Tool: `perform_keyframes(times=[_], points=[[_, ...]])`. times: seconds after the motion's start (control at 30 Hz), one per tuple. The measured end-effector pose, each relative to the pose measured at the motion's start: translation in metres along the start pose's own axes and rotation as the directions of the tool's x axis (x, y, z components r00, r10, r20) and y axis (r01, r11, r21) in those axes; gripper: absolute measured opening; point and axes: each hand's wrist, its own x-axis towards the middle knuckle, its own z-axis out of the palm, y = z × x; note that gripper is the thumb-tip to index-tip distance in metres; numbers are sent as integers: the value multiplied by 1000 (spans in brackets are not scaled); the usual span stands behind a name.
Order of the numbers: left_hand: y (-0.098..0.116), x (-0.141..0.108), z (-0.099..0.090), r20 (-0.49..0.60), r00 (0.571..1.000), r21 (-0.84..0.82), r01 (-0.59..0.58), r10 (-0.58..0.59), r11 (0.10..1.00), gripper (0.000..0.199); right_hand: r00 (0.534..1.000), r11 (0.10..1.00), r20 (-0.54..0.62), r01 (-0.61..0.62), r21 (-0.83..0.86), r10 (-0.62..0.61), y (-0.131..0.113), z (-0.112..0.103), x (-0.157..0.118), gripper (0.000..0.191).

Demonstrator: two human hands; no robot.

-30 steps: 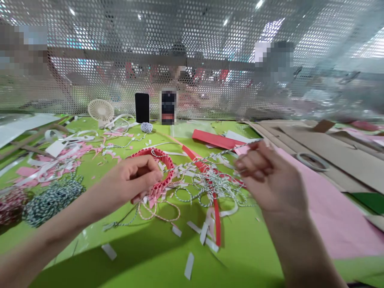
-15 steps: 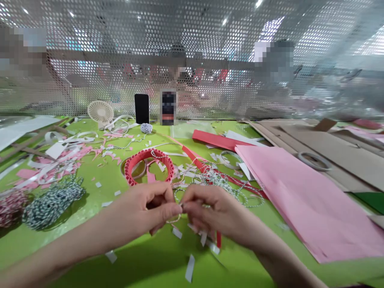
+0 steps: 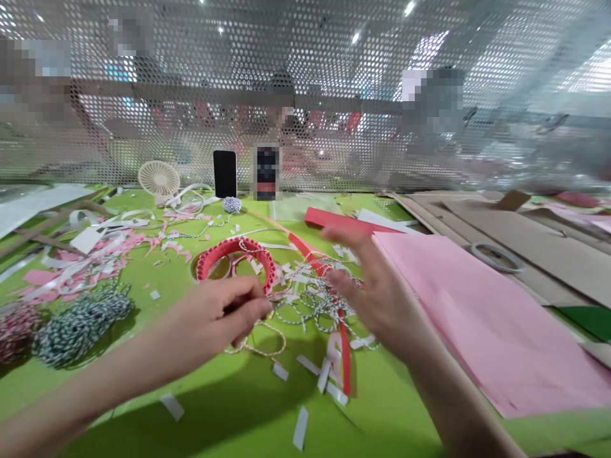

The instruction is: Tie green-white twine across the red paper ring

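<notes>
My left hand (image 3: pixel 229 315) is closed in a pinch on a thin pink-and-white twisted string (image 3: pixel 285 340), which loops down below the fingertips onto the green table. Just behind it lies a red ring with a scalloped edge (image 3: pixel 271 270), a bit of pale string tied at its top. My right hand (image 3: pixel 382 299) is raised with the fingers apart and holds nothing. Beneath and left of its fingers spreads a tangle of green-and-white string (image 3: pixel 315 306), mixed with a narrow red strip (image 3: pixel 346 362) and small white paper scraps (image 3: pixel 324 374).
Pink paper sheets (image 3: pixel 458 305) lie at right, beside brown cardboard (image 3: pixel 548 235) and a tape roll (image 3: pixel 496 257). Twine hanks (image 3: pixel 83 324) and pink scraps (image 3: pixel 133 242) cover the left. Behind stand a small fan (image 3: pixel 159 178), a phone (image 3: pixel 224 173) and a perforated screen (image 3: pixel 334 140).
My right hand has left the fingertips of my left hand, moved right and up, and opened. My left hand has shifted slightly left, still pinching the string.
</notes>
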Motion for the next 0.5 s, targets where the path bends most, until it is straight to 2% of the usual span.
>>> perform_keyframes(times=[0.03, 0.07, 0.1, 0.13, 0.17, 0.2, 0.27, 0.33, 0.4, 0.43, 0.47, 0.5], points=[[0, -1, 5, 15, 1000, 39, -11, 11, 999, 22, 973, 1000, 231, 2, 14, -5, -6, 7, -5, 34], [0, -2, 10, 31, 999, 62, -24, 22, 998, 18, 908, 998, 419, -26, 50, 2, -12, 14, -9, 31], [0, -3, 15, 46, 998, 68, -37, 34, 997, 15, 829, 993, 558, -79, 90, 15, -16, 20, -13, 24], [0, -4, 20, 58, 997, 64, -50, 46, 997, 12, 760, 981, 650, -149, 126, 32, -19, 26, -17, 15], [0, -4, 23, 68, 996, 62, -62, 58, 996, 10, 711, 963, 701, -221, 156, 50, -20, 30, -19, 8], [-1, -4, 24, 78, 995, 71, -72, 66, 995, 10, 689, 941, 721, -287, 179, 72, -20, 33, -21, 7], [-2, -3, 21, 88, 993, 153, -96, 84, 984, 16, 695, 903, 709, -374, 211, 122, -17, 35, -20, 15], [-5, 1, 9, 57, 996, 298, -79, 65, 951, 26, 736, 881, 655, -411, 235, 169, -12, 31, -17, 18], [-15, 10, -9, -85, 996, 454, 40, -1, 890, 39, 809, 866, 550, -414, 280, 209, -6, 24, -11, 23], [-23, 15, -18, -203, 979, 519, 136, -33, 844, 42, 851, 856, 474, -405, 320, 225, -3, 21, -9, 23], [-32, 21, -26, -319, 948, 584, 211, -18, 784, 41, 889, 843, 389, -392, 368, 243, 0, 17, -6, 21], [-41, 27, -32, -385, 923, 635, 258, 9, 728, 41, 917, 829, 304, -372, 417, 259, 3, 14, -3, 19]])
